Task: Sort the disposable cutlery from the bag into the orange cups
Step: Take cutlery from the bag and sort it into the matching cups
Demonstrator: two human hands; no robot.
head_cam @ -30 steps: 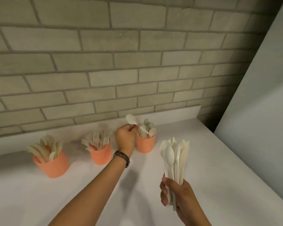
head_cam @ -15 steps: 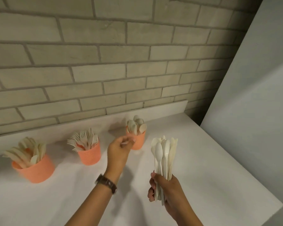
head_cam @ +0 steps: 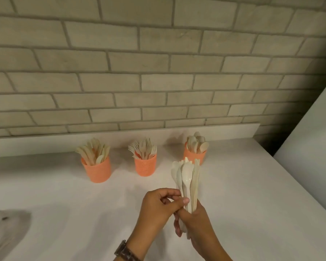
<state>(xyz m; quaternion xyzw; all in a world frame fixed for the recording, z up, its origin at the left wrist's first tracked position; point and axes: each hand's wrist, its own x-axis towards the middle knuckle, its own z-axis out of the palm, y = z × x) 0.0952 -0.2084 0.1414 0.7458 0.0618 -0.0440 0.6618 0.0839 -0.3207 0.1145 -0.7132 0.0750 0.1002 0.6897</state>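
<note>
Cutlery bundle (head_cam: 187, 178) gripped by curled right hand (head_cam: 198, 227), left fingers (head_cam: 183, 201) pinching its handles.

Dim warm light, soft shadows, wide-angle bowing

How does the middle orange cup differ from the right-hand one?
The middle cup holds forks, tines up; the right cup holds spoons, bowls up. The middle cup shows whole; the cutlery bundle overlaps the right cup's lower edge. Both are orange, upright, on the white counter.
</note>
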